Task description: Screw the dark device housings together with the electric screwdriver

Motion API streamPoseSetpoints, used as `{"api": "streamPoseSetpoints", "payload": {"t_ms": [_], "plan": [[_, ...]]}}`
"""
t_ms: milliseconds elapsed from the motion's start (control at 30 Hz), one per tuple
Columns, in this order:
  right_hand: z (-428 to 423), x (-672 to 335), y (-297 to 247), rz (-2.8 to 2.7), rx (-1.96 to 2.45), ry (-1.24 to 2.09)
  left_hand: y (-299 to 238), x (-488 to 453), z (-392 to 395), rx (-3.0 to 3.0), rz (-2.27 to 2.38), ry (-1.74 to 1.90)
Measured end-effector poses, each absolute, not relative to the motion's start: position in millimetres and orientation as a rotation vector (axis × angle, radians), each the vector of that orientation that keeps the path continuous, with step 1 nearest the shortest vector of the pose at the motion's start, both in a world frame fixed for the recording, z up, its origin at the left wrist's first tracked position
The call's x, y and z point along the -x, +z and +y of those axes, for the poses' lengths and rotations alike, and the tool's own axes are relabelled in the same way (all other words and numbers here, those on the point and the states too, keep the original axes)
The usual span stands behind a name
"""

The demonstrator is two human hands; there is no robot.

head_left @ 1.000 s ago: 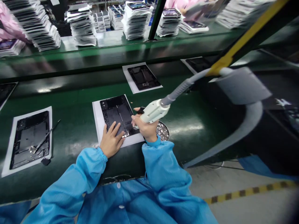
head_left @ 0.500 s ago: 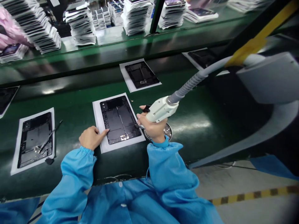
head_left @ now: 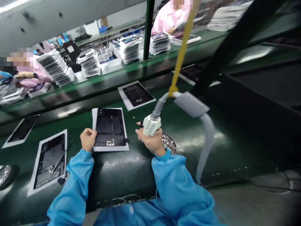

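The right hand (head_left: 150,142) covers the near-left part of the dish of small shiny parts (head_left: 169,143), and those parts are too small to tell apart. Left of that dish, the left hand (head_left: 87,139) curls over the white sheet's (head_left: 110,148) left edge, fingertips hidden. Far left of the dish, a round metal object (head_left: 4,175) is cut by the frame's edge, and the stacks (head_left: 89,62) beyond blur together.
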State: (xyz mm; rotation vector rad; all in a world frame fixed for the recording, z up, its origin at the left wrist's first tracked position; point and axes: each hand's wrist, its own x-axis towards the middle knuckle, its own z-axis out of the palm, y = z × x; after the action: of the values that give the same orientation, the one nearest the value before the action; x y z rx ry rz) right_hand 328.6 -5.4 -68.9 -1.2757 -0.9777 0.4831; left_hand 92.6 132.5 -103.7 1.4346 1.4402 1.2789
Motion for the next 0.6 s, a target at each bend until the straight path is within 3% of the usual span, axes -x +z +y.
{"api": "streamPoseSetpoints", "payload": {"t_ms": [333,467,600], "plan": [[3,-333,-74,-1.12,1.256,0.427,-26,-72,277,-1.423,1.669,1.39],[4,-333,-76,-1.119,1.247,0.437,-14,-44,276,-1.471,1.737,1.227],[3,-334,-76,-1.14,1.234,0.433,17,-34,235,-1.678,1.765,1.301]]}}
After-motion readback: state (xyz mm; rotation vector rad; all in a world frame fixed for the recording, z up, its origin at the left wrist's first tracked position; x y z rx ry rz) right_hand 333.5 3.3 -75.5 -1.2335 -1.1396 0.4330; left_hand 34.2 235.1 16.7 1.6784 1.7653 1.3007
